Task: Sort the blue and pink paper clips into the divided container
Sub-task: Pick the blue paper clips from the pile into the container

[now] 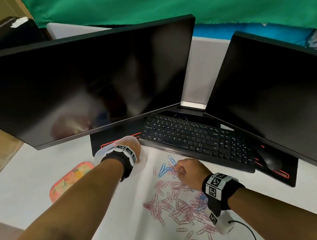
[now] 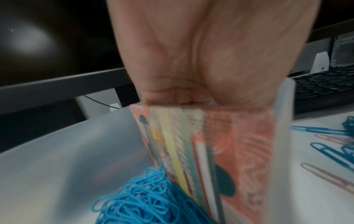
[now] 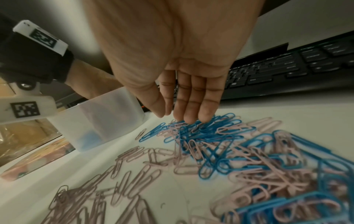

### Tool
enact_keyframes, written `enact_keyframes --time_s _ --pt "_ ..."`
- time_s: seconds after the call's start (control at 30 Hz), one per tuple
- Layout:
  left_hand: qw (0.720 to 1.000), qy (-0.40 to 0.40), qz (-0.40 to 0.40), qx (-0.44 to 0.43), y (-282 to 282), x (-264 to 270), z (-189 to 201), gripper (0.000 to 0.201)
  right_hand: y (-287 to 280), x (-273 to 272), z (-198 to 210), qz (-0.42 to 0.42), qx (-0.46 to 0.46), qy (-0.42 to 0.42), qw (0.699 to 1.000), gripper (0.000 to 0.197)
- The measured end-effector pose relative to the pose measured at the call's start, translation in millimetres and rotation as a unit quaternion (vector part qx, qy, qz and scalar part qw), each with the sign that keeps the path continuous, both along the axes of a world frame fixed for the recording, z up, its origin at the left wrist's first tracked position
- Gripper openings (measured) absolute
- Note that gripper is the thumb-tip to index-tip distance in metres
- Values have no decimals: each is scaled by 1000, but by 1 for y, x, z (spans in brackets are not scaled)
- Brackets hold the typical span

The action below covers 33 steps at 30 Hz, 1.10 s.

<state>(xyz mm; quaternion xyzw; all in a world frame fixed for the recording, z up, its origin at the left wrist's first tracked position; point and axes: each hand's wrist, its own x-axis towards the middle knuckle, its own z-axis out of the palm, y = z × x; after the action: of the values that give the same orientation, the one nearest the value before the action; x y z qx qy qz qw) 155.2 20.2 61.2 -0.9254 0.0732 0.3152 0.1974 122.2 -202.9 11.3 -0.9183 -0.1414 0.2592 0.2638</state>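
- The divided container [image 3: 99,115], under the left hand [image 2: 191,60], is frosted, translucent plastic with smooth walls.
- The blue paper clips [image 3: 208,133] at the right hand's fingertips [image 3: 189,119] look like coated wire, smooth with a slight sheen; the pink paper clips [image 3: 130,186] nearer the wrist have the same coating in a paler, duller tone.
- The counter [image 1: 29,186] beneath both hands is white, smooth and matt.
- The lid [image 1: 69,179], left of the left forearm, is printed in orange and yellow and looks glossy.
- The keyboard [image 1: 191,137], beyond the right hand, is matt black plastic.
- The monitors [image 1: 82,85] beyond both hands have glossy dark screens.
- The green cloth [image 1: 179,1] behind them is soft and matt.
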Motion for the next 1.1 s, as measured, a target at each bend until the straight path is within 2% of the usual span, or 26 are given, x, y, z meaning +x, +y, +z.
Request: enact_keyframes --time_s 0.07,0.2,0.3,0.43,0.6,0.67,0.73,0.8,0.87,0.9,1.0,1.1 --pt "1000 26 -10 11 -1 -1 2 26 0 -1 -1 1 7 2 1000 22" --pt "998 56 32 -13 -6 0 11 24 0 0 -2 12 6 1 1000 22" --pt "996 27 61 -56 -3 1 4 25 2 1 -1 11 8 7 1000 22" --pt "986 48 121 -104 1 2 4 22 3 0 0 9 15 19 1000 20" --pt "975 88 154 -137 -4 3 22 32 11 0 8 16 38 -2 999 20" --pt "967 64 167 -182 2 5 26 28 20 2 18 36 49 -54 997 24" --pt "952 -3 190 -240 17 3 25 22 35 7 33 77 59 -110 989 28" --pt "925 -88 231 -289 38 -6 26 21 54 14 48 147 55 -151 976 31" --pt "903 -165 251 -308 57 -18 23 37 78 21 59 238 24 -168 956 35" --pt "902 -170 258 -301 65 -25 20 53 90 24 61 286 -2 -175 942 38" --pt "921 -75 286 -253 77 -48 14 106 121 33 58 410 -131 -198 881 48" --pt "935 -39 276 -220 76 -62 1 129 143 38 49 494 -245 -206 808 52"
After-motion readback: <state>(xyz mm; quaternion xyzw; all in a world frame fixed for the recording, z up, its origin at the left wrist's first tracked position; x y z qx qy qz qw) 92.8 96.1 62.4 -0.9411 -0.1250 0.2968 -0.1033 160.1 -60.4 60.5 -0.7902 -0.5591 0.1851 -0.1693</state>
